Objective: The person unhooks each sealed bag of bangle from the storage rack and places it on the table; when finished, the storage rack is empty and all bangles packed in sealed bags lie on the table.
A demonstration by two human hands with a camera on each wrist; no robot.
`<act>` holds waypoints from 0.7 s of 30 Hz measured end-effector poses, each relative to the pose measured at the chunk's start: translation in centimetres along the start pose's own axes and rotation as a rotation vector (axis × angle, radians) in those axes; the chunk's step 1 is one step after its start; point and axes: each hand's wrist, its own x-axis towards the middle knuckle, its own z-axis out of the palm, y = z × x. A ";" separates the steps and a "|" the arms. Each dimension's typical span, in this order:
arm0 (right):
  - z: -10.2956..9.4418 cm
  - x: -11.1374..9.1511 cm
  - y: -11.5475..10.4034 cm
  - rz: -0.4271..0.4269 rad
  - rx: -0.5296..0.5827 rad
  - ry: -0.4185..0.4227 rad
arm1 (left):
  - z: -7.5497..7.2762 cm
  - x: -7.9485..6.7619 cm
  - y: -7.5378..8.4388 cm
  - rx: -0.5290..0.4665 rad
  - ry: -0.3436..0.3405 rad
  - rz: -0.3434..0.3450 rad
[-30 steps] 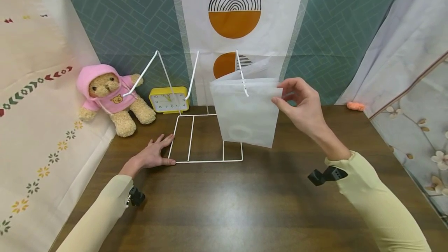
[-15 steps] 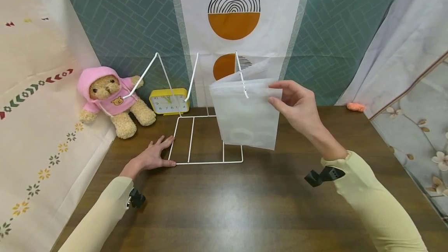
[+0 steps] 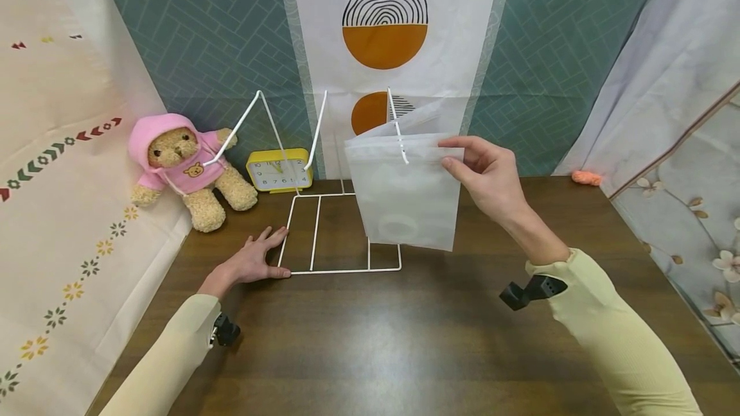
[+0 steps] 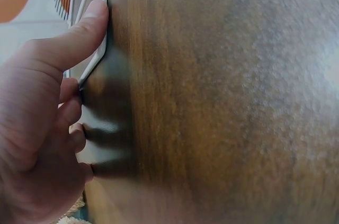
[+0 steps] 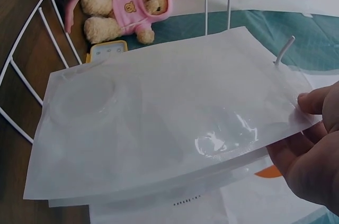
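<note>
A white wire rack (image 3: 347, 271) is standing on the desk (image 3: 370, 339), and a frosted plastic zip pouch (image 3: 405, 191) is hanging at the rack's right-hand prong (image 3: 397, 127), whose tip is showing in front of the pouch near its top edge. At least one more sheet is lying behind the front one; how many pouches there are is hard to tell. The person's right hand (image 3: 491, 175), to the right of the rack, is pinching the pouch's upper right edge between thumb and fingers. The left hand (image 3: 254, 260) is spreading its fingers at the rack's near left base corner, the thumb touching the front bar. A yellow clock (image 3: 280, 170) is sitting behind the rack's left side, and a teddy bear (image 3: 179, 153) is leaning to the rack's left.

The step in hand appears to be handling the pouch at the prong while the left hand is bracing the rack. The next move seems to call for guiding the pouch gently along the prong, without tipping the rack.
</note>
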 end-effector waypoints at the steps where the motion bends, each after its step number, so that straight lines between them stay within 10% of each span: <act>1: 0.0 0.0 -0.1 0.003 0.004 0.002 | 0.0 0.0 0.0 0.000 0.000 0.000; 21: -1.6 -2.2 -3.1 0.056 0.011 -0.005 | 0.0 -0.1 0.0 -0.004 -0.014 -0.014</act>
